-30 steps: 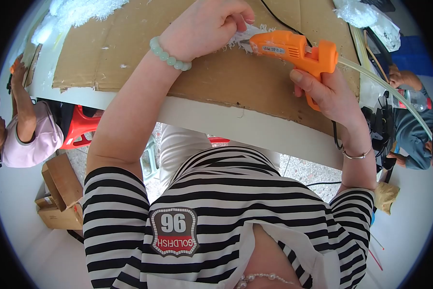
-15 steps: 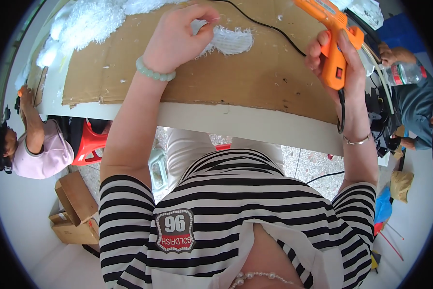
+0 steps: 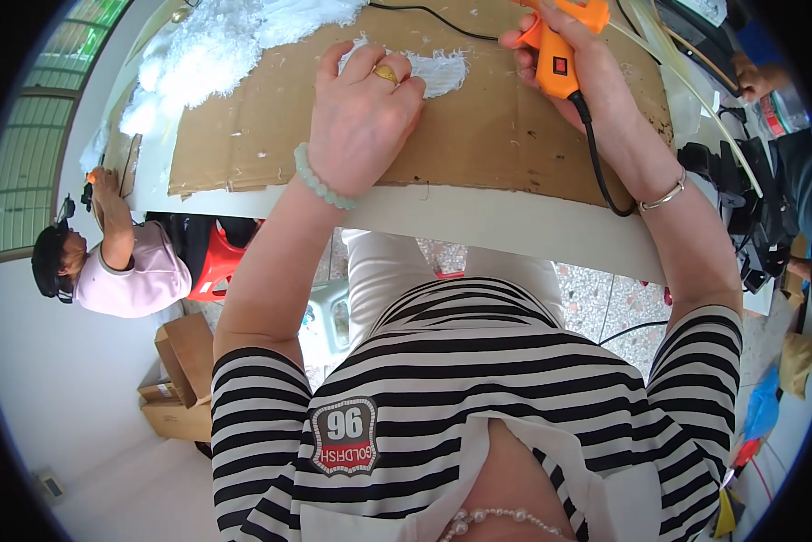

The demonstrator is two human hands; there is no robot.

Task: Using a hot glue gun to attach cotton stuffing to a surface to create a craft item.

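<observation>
My right hand point(image 3: 596, 68) is wrapped round the handle of an orange hot glue gun point(image 3: 560, 65), whose front end runs to the top edge of the view. A black cord point(image 3: 598, 158) hangs from the handle's base. My left hand point(image 3: 367, 122) is bent over the left part of a strip of white fringed cloth point(image 3: 446, 72) lying on the cardboard. Its fingers are curled down, and their tips and whatever they hold are hidden. A ring shows on that hand.
A cardboard sheet point(image 3: 478, 154) covers much of the white table point(image 3: 478, 221). White fluffy material point(image 3: 194, 81) is heaped at the far left. A thin black cable point(image 3: 433, 16) crosses the back. One person point(image 3: 135, 262) works at left; another person's hand point(image 3: 760, 77) shows at right.
My left hand has turned from a raised pinch to a palm-down curl over the cloth. My right hand has moved left with the glue gun. The whole view has shifted somewhat.
</observation>
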